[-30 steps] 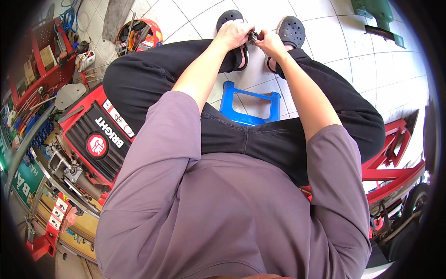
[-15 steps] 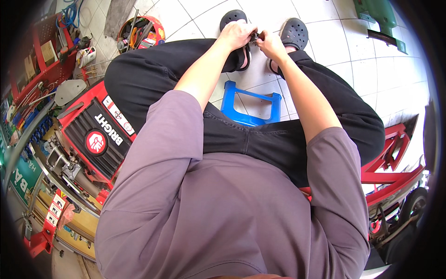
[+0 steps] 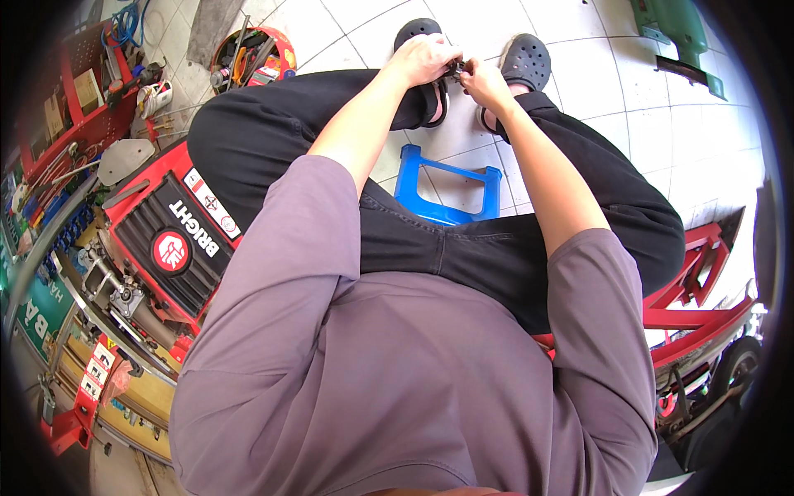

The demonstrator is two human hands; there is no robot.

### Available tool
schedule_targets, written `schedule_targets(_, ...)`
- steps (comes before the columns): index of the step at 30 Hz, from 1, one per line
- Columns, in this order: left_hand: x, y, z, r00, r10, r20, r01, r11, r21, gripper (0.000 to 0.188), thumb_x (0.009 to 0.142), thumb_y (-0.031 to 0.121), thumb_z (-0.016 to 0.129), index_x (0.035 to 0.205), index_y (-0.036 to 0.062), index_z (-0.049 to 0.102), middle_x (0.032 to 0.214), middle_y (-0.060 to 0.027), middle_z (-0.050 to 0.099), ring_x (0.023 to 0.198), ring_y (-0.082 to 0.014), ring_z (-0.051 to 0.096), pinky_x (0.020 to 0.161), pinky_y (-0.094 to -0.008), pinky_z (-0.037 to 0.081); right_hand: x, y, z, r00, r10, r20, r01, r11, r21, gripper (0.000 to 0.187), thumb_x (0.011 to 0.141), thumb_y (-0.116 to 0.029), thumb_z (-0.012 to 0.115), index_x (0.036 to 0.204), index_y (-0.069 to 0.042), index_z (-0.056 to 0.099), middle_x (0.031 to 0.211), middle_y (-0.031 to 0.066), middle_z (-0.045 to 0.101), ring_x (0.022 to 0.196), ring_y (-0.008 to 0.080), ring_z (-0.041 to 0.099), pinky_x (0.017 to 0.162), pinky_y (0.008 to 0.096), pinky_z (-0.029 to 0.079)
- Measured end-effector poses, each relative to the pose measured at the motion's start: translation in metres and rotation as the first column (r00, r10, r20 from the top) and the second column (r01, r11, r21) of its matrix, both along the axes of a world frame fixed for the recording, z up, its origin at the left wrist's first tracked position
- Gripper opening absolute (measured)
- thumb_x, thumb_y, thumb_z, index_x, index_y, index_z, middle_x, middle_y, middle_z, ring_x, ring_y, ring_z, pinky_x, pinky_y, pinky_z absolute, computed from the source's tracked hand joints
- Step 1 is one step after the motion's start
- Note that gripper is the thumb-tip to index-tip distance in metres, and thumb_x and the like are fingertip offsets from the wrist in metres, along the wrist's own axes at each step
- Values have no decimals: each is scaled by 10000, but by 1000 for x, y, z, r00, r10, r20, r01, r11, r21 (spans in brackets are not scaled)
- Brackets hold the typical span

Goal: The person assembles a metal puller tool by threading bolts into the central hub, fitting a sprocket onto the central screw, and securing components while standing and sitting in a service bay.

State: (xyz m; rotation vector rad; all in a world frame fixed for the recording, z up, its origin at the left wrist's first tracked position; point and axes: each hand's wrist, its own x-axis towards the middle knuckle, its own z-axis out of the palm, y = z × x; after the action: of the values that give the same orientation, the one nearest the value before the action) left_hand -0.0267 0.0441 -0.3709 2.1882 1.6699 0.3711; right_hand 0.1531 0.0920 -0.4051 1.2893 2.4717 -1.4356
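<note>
Out in front of me, above the gap between my feet, my left hand [image 3: 424,59] is closed on a small dark metal part [image 3: 453,69]. From the other side my right hand [image 3: 484,83] pinches the same part, its fingers bent against it. The two hands nearly meet, and their fingers cover much of the piece, so its exact kind cannot be made out. Black clogs [image 3: 526,63] are on my feet just beyond and beside the hands.
A blue plastic stool [image 3: 451,217] stands between my legs. At the left are a red bucket of tools [image 3: 285,56], a red-and-black machine [image 3: 186,240] and a red tool rack [image 3: 83,124]. A green metal machine [image 3: 682,33] lies far right; a red frame [image 3: 703,318] stands at the right.
My hands stay together around the dark part, with a slight shift of the fingers. The rest looks the same.
</note>
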Motion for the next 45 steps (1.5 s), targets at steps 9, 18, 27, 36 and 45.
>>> schedule_targets(9, -1, 1, 9, 998, -57, -27, 59, 996, 71, 292, 721, 150, 707, 997, 201, 629, 742, -64, 578, 728, -248, 619, 632, -365, 511, -4, 2, 11, 983, -139, 122, 178, 890, -421, 301, 909, -213, 500, 970, 66, 596, 731, 112, 659, 639, 174, 643, 632, 304, 519)
schedule_targets(18, 0, 1, -3, 999, -47, -10, 48, 997, 67, 222, 752, 181, 680, 963, 182, 613, 743, -78, 567, 712, -262, 618, 624, -378, 506, -3, 0, 16, 995, -95, -7, 94, 993, -64, 281, 832, -219, 613, 956, 33, 630, 850, 195, 673, 803, 307, 665, 764, 368, 513)
schedule_targets(27, -12, -7, -1, 991, 90, 99, -79, 991, -112, 263, 747, 99, 624, 1005, 125, 582, 913, -74, 648, 866, -284, 634, 724, -398, 513, 2, 10, 21, 996, -52, 72, 54, 998, -18, 311, 791, -248, 627, 936, 27, 616, 867, 245, 650, 862, 367, 643, 799, 406, 495)
schedule_targets(36, -4, 6, -3, 930, 340, 140, -305, 925, -226, 312, 766, 204, 593, 1059, 101, 622, 933, -108, 669, 871, -240, 655, 795, -354, 513, 34, 63, 19, 982, -146, 123, 153, 987, -51, 422, 760, -360, 639, 961, 9, 679, 922, 191, 681, 872, 310, 660, 819, 357, 501)
schedule_targets(45, 25, 24, 5, 887, 429, -170, -461, 806, -370, 780, 598, 549, 789, 1239, 179, 542, 1197, -146, 562, 1083, -321, 587, 943, -423, 458, 28, 55, 5, 935, -333, 122, 343, 936, -75, 385, 801, -370, 591, 934, -16, 664, 764, 91, 656, 736, 185, 625, 728, 314, 481)
